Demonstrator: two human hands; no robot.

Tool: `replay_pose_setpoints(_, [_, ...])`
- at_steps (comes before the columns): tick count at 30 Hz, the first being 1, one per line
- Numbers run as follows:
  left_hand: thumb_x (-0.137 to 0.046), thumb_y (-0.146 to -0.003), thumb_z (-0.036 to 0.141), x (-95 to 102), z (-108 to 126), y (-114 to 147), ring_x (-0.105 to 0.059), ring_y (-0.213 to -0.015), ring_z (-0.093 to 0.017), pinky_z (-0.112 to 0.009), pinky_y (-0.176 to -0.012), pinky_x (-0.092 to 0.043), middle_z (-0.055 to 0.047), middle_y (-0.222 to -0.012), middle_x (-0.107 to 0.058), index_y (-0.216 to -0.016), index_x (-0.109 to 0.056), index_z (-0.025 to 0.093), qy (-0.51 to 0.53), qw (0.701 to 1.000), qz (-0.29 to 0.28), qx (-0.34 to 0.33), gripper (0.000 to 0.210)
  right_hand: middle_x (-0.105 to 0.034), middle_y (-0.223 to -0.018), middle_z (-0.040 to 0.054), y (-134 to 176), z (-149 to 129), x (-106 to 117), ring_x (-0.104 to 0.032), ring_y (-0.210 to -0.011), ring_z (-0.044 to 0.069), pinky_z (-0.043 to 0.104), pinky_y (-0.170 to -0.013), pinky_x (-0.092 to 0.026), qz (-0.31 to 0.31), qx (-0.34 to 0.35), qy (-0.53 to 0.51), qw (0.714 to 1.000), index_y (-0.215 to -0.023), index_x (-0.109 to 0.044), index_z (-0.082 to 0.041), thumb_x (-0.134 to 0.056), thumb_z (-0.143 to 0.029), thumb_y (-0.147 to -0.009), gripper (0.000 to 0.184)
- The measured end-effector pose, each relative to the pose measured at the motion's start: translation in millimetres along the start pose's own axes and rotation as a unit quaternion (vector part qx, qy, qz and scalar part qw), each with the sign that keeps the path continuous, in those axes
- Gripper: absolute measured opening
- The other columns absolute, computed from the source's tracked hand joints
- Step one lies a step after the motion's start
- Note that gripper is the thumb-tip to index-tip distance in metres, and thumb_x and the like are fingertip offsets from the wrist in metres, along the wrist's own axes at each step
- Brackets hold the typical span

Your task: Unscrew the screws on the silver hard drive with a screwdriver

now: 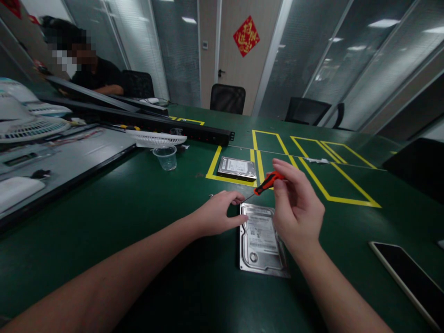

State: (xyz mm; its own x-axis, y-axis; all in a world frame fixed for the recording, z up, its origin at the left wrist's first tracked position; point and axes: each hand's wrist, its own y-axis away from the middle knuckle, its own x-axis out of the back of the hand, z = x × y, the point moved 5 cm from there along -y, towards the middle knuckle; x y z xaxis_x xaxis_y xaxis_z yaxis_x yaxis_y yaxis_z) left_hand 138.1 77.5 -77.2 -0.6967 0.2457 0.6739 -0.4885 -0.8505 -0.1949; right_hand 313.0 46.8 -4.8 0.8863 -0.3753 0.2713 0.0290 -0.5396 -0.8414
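A silver hard drive (262, 240) lies flat on the green table in front of me, label side up. My left hand (220, 213) steadies its far left corner, thumb on the left edge and curled fingers near the corner. In my right hand (300, 208) is a red and black screwdriver (266, 183), gripped by the handle. Its thin shaft slants down to the left, the tip reaching the drive's far left corner beside my left fingertips. Whether a screw sits under the tip I cannot make out. Beyond my hands, a second hard drive (237, 167) rests inside a yellow tape outline.
A clear plastic cup (166, 158) stands left of the second drive. Behind it are a white fan grille (156, 138) and a long black bar (201, 134). A large panel (83, 155) fills the left. At right lies a phone (409, 277). A person (104, 76) sits far left.
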Motion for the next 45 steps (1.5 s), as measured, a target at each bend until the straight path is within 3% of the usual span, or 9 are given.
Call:
replay_pose_setpoints(6, [-0.078, -0.089, 0.040, 0.0, -0.5, 0.0, -0.067, -0.114, -0.030, -0.048, -0.099, -0.055, -0.013, -0.122, -0.072, -0.127, -0.065, 0.019, 0.000, 1.000, -0.001, 0.002, 0.046, -0.076, -0.117, 0.0072, -0.3, 0.5, 1.1, -0.073, -0.105, 0.025, 0.044, -0.087, -0.062, 0.013, -0.006, 0.029, 0.999, -0.124, -0.071, -0.027, -0.069, -0.018, -0.096, 0.029])
replay_pose_setpoints(13, [-0.077, -0.089, 0.040, -0.4, 0.1, -0.2, -0.068, -0.113, -0.029, -0.046, -0.098, -0.055, -0.011, -0.119, -0.072, -0.125, -0.065, 0.019, -0.007, 1.000, 0.002, -0.005, 0.043, -0.071, -0.137, 0.0089, 1.6, 2.4, 1.0, -0.071, -0.123, 0.028, 0.055, -0.108, -0.056, -0.003, -0.020, -0.012, 1.000, -0.135, -0.068, -0.028, -0.053, -0.017, -0.104, 0.036])
replay_pose_setpoints(17, [-0.077, -0.089, 0.040, -0.2, 0.4, -0.1, -0.068, -0.113, -0.029, -0.046, -0.098, -0.055, -0.011, -0.119, -0.072, -0.124, -0.065, 0.020, -0.008, 1.000, 0.003, -0.006, 0.042, -0.069, -0.139, 0.0096, 1.8, 3.0, 0.8, -0.070, -0.124, 0.030, 0.056, -0.105, -0.059, -0.003, -0.019, -0.022, 1.000, -0.134, -0.068, -0.028, -0.056, -0.015, -0.102, 0.036])
replay_pose_setpoints(26, [-0.076, -0.089, 0.040, 0.3, 0.4, 0.2, -0.067, -0.114, -0.030, -0.048, -0.099, -0.055, -0.012, -0.121, -0.071, -0.126, -0.064, 0.019, -0.003, 1.000, -0.002, 0.001, 0.044, -0.073, -0.117, 0.0078, -0.8, 0.9, 1.4, -0.071, -0.106, 0.025, 0.044, -0.088, -0.061, 0.031, 0.004, 0.023, 0.999, -0.122, -0.070, -0.026, -0.067, -0.016, -0.097, 0.028])
replay_pose_setpoints(35, [-0.076, -0.090, 0.040, -0.2, -0.2, 0.2, -0.067, -0.114, -0.030, -0.047, -0.099, -0.054, -0.011, -0.121, -0.072, -0.126, -0.064, 0.020, -0.003, 1.000, -0.001, -0.003, 0.043, -0.070, -0.138, 0.0098, 0.5, 0.0, 1.2, -0.070, -0.124, 0.029, 0.055, -0.107, -0.058, 0.001, -0.019, -0.018, 1.000, -0.130, -0.069, -0.027, -0.054, -0.015, -0.103, 0.033])
replay_pose_setpoints(45, [-0.077, -0.089, 0.038, -0.4, 0.7, -0.4, -0.067, -0.113, -0.030, -0.047, -0.098, -0.055, -0.012, -0.120, -0.072, -0.125, -0.065, 0.018, 0.002, 1.000, -0.006, 0.001, 0.043, -0.074, -0.115, 0.0077, 0.3, 1.8, 1.9, -0.071, -0.104, 0.024, 0.043, -0.086, -0.060, 0.024, -0.007, 0.018, 1.000, -0.122, -0.071, -0.024, -0.070, -0.016, -0.095, 0.028])
